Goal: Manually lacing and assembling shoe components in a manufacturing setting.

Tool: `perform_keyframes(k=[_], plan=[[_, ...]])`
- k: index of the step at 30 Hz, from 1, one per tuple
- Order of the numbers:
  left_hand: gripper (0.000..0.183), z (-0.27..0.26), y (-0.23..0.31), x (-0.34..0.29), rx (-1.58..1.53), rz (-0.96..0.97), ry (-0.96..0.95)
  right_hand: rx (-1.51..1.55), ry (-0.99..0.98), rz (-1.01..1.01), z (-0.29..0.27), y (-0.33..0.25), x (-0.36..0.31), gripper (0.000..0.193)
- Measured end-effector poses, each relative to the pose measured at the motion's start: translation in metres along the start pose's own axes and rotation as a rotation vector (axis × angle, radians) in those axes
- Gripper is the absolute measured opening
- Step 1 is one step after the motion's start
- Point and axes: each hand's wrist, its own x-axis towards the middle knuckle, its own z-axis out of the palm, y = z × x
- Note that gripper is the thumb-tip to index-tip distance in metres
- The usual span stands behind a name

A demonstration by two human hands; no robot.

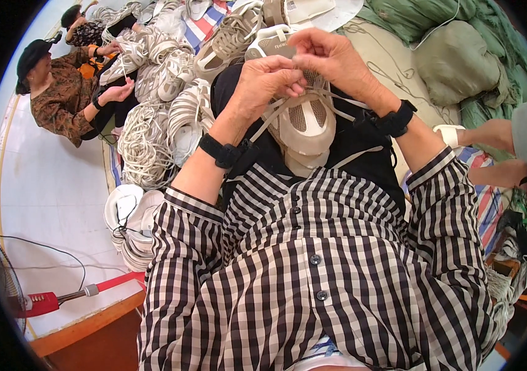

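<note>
A beige and white sneaker (pixel 303 130) rests on my lap, its toe pointing toward me. Over its lacing my left hand (pixel 266 80) is closed in a pinch on a shoelace. My right hand (pixel 336 62) meets it from the other side, thumb and fingers also pinched on the lace. The fingers hide just where the lace runs between them. Loose ends of the pale shoelace (pixel 355 159) trail over my dark trousers on both sides of the toe. Another sneaker (pixel 267 42) lies just beyond my hands.
Left of my knees lie a heap of pale laces (pixel 146 145) and piled sneakers (pixel 170 74). Beyond them a co-worker (pixel 59 93) handles a shoe; another person (pixel 84 25) sits farther back. Green sacks (pixel 455 62) lie at far right. Someone's bare legs (pixel 492 136) reach in there.
</note>
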Motion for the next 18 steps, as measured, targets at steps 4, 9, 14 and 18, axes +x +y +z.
perform_keyframes(k=[4, 9, 14, 18], plan=[[0.011, 0.001, -0.003, -0.001, -0.039, 0.028, 0.019, -0.179, 0.24, -0.071, -0.008, 0.011, 0.013, 0.021], [0.009, 0.008, 0.0, 0.0, -0.027, 0.024, -0.03, -0.652, -0.057, -0.36, 0.001, 0.048, 0.012, 0.032], [0.011, 0.027, 0.06, -0.005, 0.259, 0.241, -0.074, -0.609, -0.211, -0.197, 0.002, 0.041, 0.009, 0.035], [0.011, 0.053, 0.174, -0.015, 0.391, 0.358, 0.142, -0.745, -0.192, -0.231, 0.004, 0.044, 0.006, 0.044]])
